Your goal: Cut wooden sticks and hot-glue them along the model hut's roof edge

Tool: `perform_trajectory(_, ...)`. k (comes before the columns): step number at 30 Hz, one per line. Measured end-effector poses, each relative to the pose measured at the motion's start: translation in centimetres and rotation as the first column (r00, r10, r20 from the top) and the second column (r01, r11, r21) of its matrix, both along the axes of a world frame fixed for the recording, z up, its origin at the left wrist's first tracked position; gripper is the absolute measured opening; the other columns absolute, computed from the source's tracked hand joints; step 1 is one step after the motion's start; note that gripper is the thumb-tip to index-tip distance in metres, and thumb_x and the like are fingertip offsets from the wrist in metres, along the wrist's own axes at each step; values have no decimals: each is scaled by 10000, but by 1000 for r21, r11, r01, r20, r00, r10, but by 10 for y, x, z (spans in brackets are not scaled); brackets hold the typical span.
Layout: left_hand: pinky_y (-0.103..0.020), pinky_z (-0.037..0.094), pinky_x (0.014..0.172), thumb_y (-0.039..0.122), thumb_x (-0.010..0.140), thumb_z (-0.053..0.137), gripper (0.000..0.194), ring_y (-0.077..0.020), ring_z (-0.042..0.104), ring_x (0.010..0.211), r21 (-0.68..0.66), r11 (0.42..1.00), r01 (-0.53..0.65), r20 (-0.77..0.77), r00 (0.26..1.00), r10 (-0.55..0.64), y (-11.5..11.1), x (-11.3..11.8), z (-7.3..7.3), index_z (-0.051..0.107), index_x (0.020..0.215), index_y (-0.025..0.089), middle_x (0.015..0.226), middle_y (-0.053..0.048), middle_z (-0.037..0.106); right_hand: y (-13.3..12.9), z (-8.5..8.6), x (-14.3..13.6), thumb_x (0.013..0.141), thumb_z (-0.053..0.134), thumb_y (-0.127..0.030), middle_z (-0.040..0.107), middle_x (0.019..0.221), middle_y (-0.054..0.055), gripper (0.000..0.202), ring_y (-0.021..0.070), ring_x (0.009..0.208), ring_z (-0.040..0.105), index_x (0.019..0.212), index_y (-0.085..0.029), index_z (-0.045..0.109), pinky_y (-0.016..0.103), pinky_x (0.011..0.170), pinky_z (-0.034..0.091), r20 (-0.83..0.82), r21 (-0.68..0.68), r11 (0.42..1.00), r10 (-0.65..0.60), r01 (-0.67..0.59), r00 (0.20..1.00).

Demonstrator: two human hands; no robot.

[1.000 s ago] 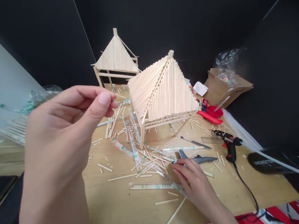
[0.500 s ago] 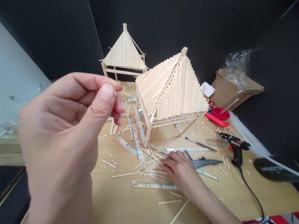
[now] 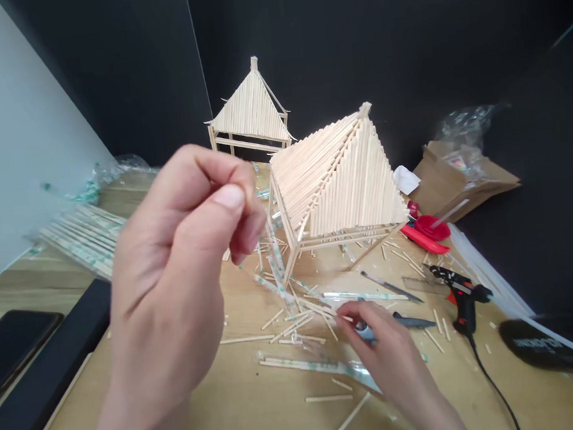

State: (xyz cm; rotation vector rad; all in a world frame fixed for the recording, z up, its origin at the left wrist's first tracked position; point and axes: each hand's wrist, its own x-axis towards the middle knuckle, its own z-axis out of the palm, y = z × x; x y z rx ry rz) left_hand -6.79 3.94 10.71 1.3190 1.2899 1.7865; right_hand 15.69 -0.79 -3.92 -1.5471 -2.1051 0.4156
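My left hand (image 3: 184, 257) is raised close to the camera, thumb and fingertips pinched together; whatever is between them is hidden or too small to name. Lower down, my right hand (image 3: 383, 344) pinches the end of a thin wooden stick (image 3: 323, 310) among loose sticks on the table. Grey-handled cutters (image 3: 415, 321) lie partly hidden behind that hand. Beyond my hands stands a small stick-built hut model (image 3: 338, 177) with a pitched roof of side-by-side sticks. A second hut model (image 3: 250, 108) is farther back, only one covered roof face showing.
To the right lie a black glue gun (image 3: 461, 297) with its cable, white glue sticks (image 3: 492, 270), a red dish (image 3: 431, 229) and a brown paper bag (image 3: 457, 180). Wrapped sticks (image 3: 83, 239) and a dark phone (image 3: 17, 352) are at left. A craft knife (image 3: 392, 286) lies by the hut.
My left hand has shifted right in view and its fingers have curled in tighter. The right hand has turned and now pinches a stick. The whole view has moved slightly.
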Motion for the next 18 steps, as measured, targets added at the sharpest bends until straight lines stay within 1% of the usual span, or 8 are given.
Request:
perform_trajectory(3,-277,291,449,63,876,380,337,-104,325,471,71,995,63,-70,996,-58,0,0,-3,399,579,222,568,31,338,-8,21,12,926,604,-262,687,859,-9,28,153,781,628,925,-256,631,243,718,468,-195,51,995,-73,84,978)
perform_trajectory(6,-274,327,461,90,912,381,350,-110,373,494,37,992,123,-187,976,-114,-3,-2,-3,388,588,222,572,26,354,-14,40,19,896,651,-278,689,838,-6,20,165,763,618,880,-266,648,250,700,464,-246,138,973,-147,185,958)
perform_trajectory(9,-273,309,449,175,954,414,375,-111,339,486,26,992,120,-275,955,-108,-6,-3,-4,370,585,219,554,29,331,-15,47,15,897,648,-280,679,794,2,40,178,727,613,860,-264,648,268,672,465,-210,173,978,-82,119,974)
perform_trajectory(12,-273,278,436,282,972,459,421,-113,309,485,5,991,135,-353,927,-124,-6,-4,-8,361,569,214,541,33,322,-10,33,2,928,600,-271,671,782,7,80,171,719,622,861,-249,637,262,657,477,-168,90,996,27,-12,985)
perform_trajectory(15,-260,360,474,335,981,462,351,-121,444,527,-48,980,192,-322,926,-197,-3,-6,-13,538,652,240,598,24,484,2,7,-8,943,563,-237,667,794,18,112,177,757,637,855,-228,631,270,685,494,-83,-26,997,77,-79,994)
perform_trajectory(16,-258,411,507,331,972,485,236,-131,515,577,-64,973,224,-281,931,-233,-1,-7,-15,620,789,268,684,15,570,6,0,-11,941,559,-224,668,801,25,128,185,768,641,839,-224,635,278,692,498,-33,-53,994,89,-91,995)
perform_trajectory(17,-263,466,564,315,954,522,128,-147,583,658,-59,966,251,-234,937,-258,1,-7,-16,642,1000,309,818,1,637,10,-5,-12,940,554,-216,668,809,31,149,194,782,645,818,-223,639,286,703,502,14,-71,992,104,-102,995)
perform_trajectory(18,-280,513,644,294,929,565,294,-167,629,761,-32,965,260,-194,946,-261,3,-8,-16,567,1217,351,972,-15,661,13,-6,-13,943,546,-214,669,824,37,169,201,802,647,803,-222,641,294,720,504,49,-77,990,120,-116,992)
